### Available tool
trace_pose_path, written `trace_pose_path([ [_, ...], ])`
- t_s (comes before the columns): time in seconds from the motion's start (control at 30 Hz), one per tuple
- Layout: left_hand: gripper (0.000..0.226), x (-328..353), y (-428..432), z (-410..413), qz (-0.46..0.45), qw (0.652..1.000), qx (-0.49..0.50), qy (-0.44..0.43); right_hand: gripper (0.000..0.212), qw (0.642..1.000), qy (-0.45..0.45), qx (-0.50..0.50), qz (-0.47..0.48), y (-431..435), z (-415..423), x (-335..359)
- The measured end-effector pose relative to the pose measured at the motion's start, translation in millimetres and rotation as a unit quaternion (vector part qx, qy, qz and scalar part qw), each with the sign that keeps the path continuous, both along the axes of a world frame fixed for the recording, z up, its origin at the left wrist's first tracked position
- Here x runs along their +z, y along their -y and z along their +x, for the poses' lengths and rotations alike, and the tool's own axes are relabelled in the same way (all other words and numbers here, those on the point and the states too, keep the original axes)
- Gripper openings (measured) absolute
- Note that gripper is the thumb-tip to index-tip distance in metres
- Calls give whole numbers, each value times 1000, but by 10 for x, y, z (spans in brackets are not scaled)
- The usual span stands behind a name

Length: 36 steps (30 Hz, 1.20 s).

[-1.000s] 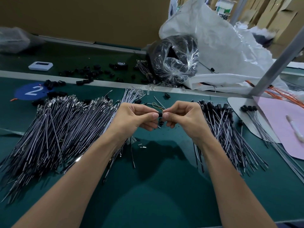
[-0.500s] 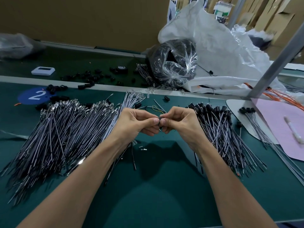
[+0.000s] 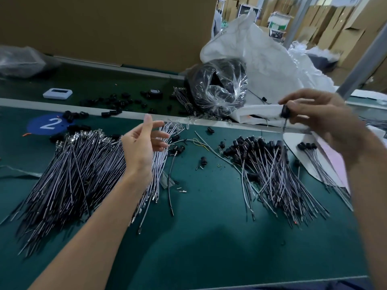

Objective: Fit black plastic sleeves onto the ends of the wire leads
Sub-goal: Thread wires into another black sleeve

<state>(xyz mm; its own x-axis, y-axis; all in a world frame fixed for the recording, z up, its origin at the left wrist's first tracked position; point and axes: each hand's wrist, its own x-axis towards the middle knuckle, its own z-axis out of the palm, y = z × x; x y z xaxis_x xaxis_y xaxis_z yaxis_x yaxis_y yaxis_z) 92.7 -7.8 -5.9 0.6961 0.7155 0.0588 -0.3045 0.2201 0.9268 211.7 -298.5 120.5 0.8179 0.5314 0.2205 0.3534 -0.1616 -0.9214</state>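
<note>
Head — right hand (image 3: 326, 122) pinches sleeved lead (image 3: 285, 111) | left hand (image 3: 140, 147) splayed

white numeral "2" on blue round sticker (image 3: 46, 124), far left of green bench (image 3: 209, 237)

Three heaps of wire leads (image 3: 73, 174), one clear bag (image 3: 217, 88), one white sack (image 3: 272, 59).

Single head cam, wide-angle, looked forward-down at the green bench (image 3: 209, 237), close above left hand (image 3: 142, 147) and right hand (image 3: 326, 122).
</note>
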Motion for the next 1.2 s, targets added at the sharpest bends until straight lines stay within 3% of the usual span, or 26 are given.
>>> trace_pose_path([
  [0.1, 28, -23, -35, 25, 25, 998, 36, -40, 16, 970, 73, -77, -219, -56, 143, 45],
  [0.2, 26, -49, -40, 36, 30, 997, 52, -39, 29, 880, 170, -109, -429, -347, 133, -176],
  [0.23, 27, -56, -38, 39, 31, 997, 54, -38, 28, 875, 189, -108, -432, -476, 71, -275],
  [0.3, 29, -73, -37, 51, 28, 997, 60, -39, 20, 902, 190, -63, -384, -767, -107, -501],
  [0.43, 33, -108, -51, 80, 15, 996, 74, -50, 17, 917, 141, 14, -373, -1418, -465, -990],
  [0.67, 35, -111, -47, 76, 9, 995, 85, -43, 24, 909, 143, -43, -390, -2037, -696, -1323],
  [0.77, 35, -108, -28, 82, 12, 996, 79, -42, 34, 927, 70, -28, -367, -2110, -677, -1319],
  [0.97, 35, -107, -20, 80, 9, 997, 69, -42, 31, 951, -78, -5, -300, -2084, -634, -1305],
  [1.1, 35, -111, -24, 85, 8, 996, 72, -45, 24, 946, 0, -38, -323, -2066, -651, -1326],
  [1.2, 35, -120, -20, 88, 15, 996, 70, -45, 19, 948, -3, -22, -317, -2104, -672, -1311],
])
